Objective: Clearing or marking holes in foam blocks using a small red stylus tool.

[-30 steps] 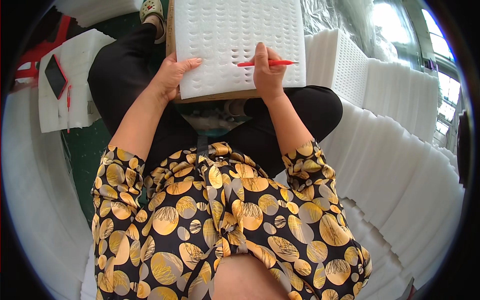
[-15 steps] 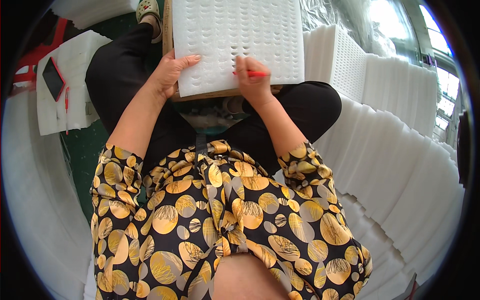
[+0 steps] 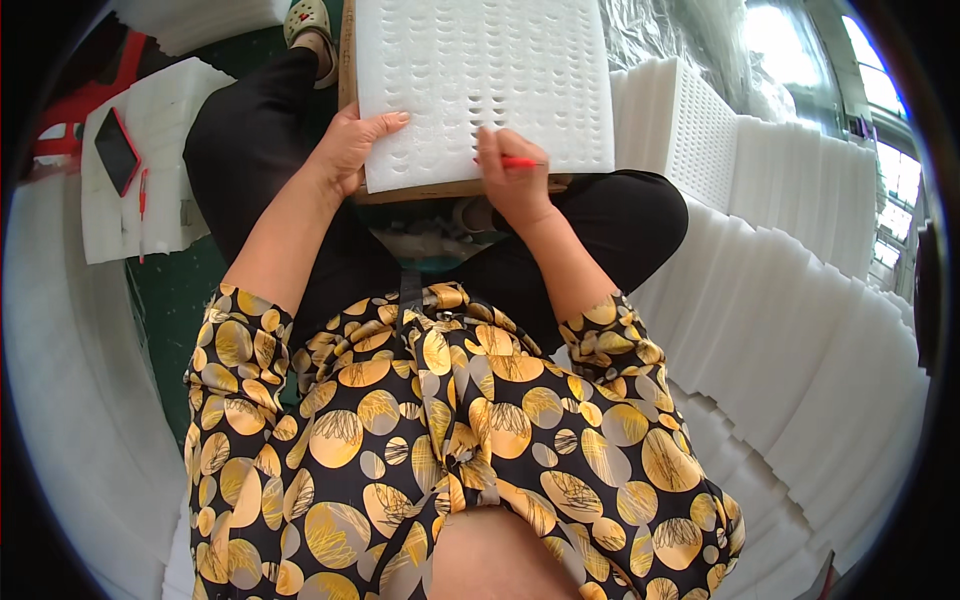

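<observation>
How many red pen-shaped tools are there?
2: one tool in the right hand, at the white foam sheet; the other tool on the foam block beside the phone. Others may be hidden.

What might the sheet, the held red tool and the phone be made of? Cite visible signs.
Sheet: probably plastic foam, matte white, judging by its faintly grainy surface and cut slots.
Held red tool: perhaps plastic, from its even, bright colour; blur hides its finish.
Phone: probably a smooth glass front, from its flat, dark face; its red rim may be plastic.
</observation>
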A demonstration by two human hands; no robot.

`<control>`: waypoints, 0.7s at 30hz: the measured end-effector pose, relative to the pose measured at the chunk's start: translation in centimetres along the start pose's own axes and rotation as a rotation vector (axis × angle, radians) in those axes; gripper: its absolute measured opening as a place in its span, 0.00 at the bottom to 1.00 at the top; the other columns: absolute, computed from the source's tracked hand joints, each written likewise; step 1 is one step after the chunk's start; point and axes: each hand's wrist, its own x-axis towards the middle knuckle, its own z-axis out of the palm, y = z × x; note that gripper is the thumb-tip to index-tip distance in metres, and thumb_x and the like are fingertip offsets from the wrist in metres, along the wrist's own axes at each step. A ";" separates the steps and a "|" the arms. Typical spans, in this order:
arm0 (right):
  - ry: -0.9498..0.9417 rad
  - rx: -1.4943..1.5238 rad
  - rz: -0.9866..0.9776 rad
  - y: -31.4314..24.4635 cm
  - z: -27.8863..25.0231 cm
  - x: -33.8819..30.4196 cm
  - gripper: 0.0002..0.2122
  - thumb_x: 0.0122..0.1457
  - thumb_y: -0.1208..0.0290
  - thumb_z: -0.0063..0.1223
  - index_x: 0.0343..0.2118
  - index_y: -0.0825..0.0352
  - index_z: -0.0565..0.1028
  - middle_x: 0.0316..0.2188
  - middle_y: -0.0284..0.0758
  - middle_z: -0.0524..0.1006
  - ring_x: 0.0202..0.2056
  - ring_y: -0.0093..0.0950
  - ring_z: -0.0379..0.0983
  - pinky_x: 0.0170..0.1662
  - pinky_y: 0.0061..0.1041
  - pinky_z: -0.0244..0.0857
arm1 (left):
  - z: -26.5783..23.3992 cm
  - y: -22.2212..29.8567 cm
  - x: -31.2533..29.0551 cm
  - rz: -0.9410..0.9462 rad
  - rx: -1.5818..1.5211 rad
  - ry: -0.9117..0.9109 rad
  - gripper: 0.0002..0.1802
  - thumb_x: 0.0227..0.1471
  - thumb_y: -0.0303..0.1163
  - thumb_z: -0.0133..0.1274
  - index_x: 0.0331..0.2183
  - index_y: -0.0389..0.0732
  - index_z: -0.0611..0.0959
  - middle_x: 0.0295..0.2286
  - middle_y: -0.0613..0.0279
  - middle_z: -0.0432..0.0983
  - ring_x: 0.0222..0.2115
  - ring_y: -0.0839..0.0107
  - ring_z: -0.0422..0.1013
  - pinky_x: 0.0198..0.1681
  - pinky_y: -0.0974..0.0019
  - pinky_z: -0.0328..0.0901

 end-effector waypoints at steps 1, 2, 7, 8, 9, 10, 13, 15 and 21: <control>0.028 0.122 0.067 -0.4 -0.7 0.2 0.16 0.55 0.77 0.50 0.12 0.65 0.61 0.10 0.29 0.59 0.14 0.24 0.51 0.18 0.24 0.52 | -0.1 -0.1 0.0 0.006 -0.006 0.001 0.17 0.46 0.20 0.55 0.41 0.29 0.74 0.33 0.46 0.76 0.29 0.62 0.76 0.31 0.66 0.73; 0.056 0.243 0.134 -0.7 -1.3 0.3 0.16 0.55 0.77 0.50 0.12 0.65 0.61 0.10 0.29 0.59 0.14 0.24 0.51 0.18 0.24 0.52 | -0.1 -0.2 0.1 0.012 -0.012 0.002 0.17 0.46 0.20 0.55 0.41 0.29 0.74 0.33 0.46 0.76 0.29 0.62 0.76 0.31 0.66 0.73; 0.021 0.279 0.061 -0.4 1.4 -0.2 0.16 0.55 0.78 0.49 0.12 0.65 0.60 0.10 0.28 0.58 0.14 0.22 0.50 0.18 0.24 0.51 | 0.4 -0.1 0.1 -0.013 -0.013 -0.022 0.18 0.48 0.20 0.54 0.43 0.29 0.73 0.35 0.46 0.76 0.30 0.62 0.75 0.33 0.67 0.73; 0.001 0.252 0.014 -0.2 1.8 -0.4 0.16 0.56 0.79 0.49 0.12 0.66 0.60 0.09 0.28 0.57 0.14 0.22 0.50 0.18 0.24 0.51 | 0.5 -0.1 0.0 -0.023 -0.010 -0.029 0.19 0.48 0.21 0.54 0.44 0.29 0.72 0.36 0.46 0.76 0.31 0.62 0.75 0.33 0.67 0.73; 0.000 0.256 0.011 -0.4 1.8 -0.3 0.16 0.56 0.79 0.49 0.12 0.66 0.60 0.09 0.28 0.57 0.14 0.22 0.50 0.18 0.24 0.51 | 0.4 0.0 0.0 -0.019 -0.010 -0.025 0.19 0.48 0.21 0.54 0.44 0.29 0.72 0.36 0.46 0.76 0.31 0.62 0.75 0.33 0.67 0.73; 0.015 0.290 0.052 -0.5 1.6 -0.2 0.16 0.56 0.79 0.49 0.12 0.66 0.60 0.10 0.28 0.58 0.14 0.22 0.50 0.18 0.24 0.51 | 0.5 0.0 0.0 -0.009 -0.008 -0.026 0.19 0.48 0.20 0.54 0.44 0.29 0.72 0.36 0.46 0.76 0.31 0.62 0.75 0.33 0.67 0.73; 0.059 0.387 0.179 -0.9 0.9 0.2 0.16 0.55 0.79 0.49 0.12 0.66 0.60 0.10 0.29 0.59 0.14 0.23 0.49 0.18 0.24 0.51 | 0.4 0.1 -0.1 0.021 -0.003 -0.031 0.18 0.48 0.20 0.54 0.44 0.29 0.72 0.35 0.47 0.76 0.31 0.63 0.75 0.34 0.67 0.73; 0.065 0.392 0.188 -1.3 0.7 0.6 0.16 0.56 0.79 0.49 0.12 0.66 0.60 0.10 0.28 0.59 0.14 0.23 0.49 0.18 0.24 0.51 | 0.6 0.2 -0.2 0.015 0.002 -0.029 0.18 0.48 0.20 0.54 0.44 0.29 0.72 0.35 0.47 0.76 0.31 0.63 0.75 0.34 0.67 0.73; 0.046 0.371 0.164 -1.1 1.1 1.2 0.17 0.56 0.78 0.48 0.12 0.66 0.60 0.10 0.28 0.60 0.15 0.22 0.49 0.18 0.23 0.51 | 0.7 0.1 -0.2 0.012 0.011 -0.035 0.18 0.48 0.21 0.54 0.43 0.30 0.73 0.35 0.48 0.76 0.31 0.63 0.75 0.34 0.67 0.72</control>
